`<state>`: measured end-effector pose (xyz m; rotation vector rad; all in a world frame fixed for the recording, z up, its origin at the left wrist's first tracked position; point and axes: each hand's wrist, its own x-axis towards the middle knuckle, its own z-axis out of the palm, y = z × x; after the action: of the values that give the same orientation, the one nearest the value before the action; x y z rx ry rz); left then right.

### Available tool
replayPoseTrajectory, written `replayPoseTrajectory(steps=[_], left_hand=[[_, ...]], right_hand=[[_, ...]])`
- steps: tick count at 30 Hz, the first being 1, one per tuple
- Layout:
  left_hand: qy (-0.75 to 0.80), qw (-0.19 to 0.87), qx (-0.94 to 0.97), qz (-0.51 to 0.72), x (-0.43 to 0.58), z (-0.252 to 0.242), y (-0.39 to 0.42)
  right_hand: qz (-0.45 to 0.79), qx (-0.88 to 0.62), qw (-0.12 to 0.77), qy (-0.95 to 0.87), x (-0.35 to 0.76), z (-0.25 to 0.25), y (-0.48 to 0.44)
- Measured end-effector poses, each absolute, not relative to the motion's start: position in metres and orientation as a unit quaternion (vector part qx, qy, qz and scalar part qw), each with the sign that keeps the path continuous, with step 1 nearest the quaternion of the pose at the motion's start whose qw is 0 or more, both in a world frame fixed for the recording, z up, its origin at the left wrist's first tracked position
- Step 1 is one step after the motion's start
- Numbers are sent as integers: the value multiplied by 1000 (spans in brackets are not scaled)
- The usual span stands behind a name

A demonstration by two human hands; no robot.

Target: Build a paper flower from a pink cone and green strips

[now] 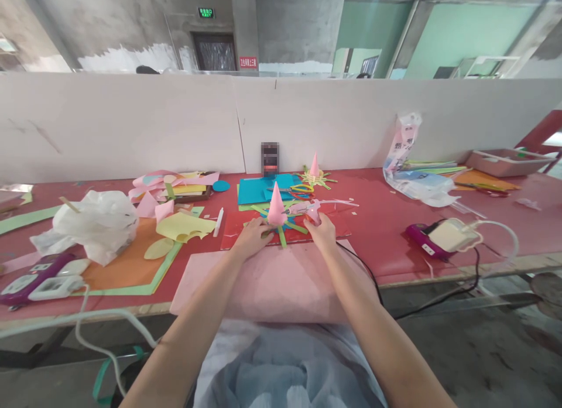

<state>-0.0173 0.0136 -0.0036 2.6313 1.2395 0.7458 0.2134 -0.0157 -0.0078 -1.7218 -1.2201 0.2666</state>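
A pink paper cone [276,206] stands upright on a base of green and blue paper strips [282,237] that fan outward. My left hand [253,238] is at the left side of this paper craft, its fingers bent in against the base. From the right, my right hand [322,229] grips a pale pink glue gun [305,208], whose nozzle points at the lower part of the cone. A red sheet [232,228] lies under the craft. Behind are yellow-handled scissors [302,189] on blue paper [252,191], and a second pink cone craft [315,167].
To the left lie a crumpled white plastic bag [99,220], paper scraps [184,225], a white glue stick [218,222] and a purple power strip [37,279]. Another power strip [425,241] with a charger, a plastic package [408,162] and a pink tray [504,162] are right. A black cord [371,273] runs beside my right forearm.
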Motion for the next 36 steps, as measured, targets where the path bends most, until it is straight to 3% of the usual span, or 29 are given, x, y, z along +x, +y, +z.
replayPoseTrajectory(steps=[17,36], left_hand=[[483,59,836,252,-22,-2,14],[451,181,812,323,-28,-2,19]], right_hand=[[124,-716,469,-503,212,-3,-18],[119,-722,457,-506,211,-4,-18]])
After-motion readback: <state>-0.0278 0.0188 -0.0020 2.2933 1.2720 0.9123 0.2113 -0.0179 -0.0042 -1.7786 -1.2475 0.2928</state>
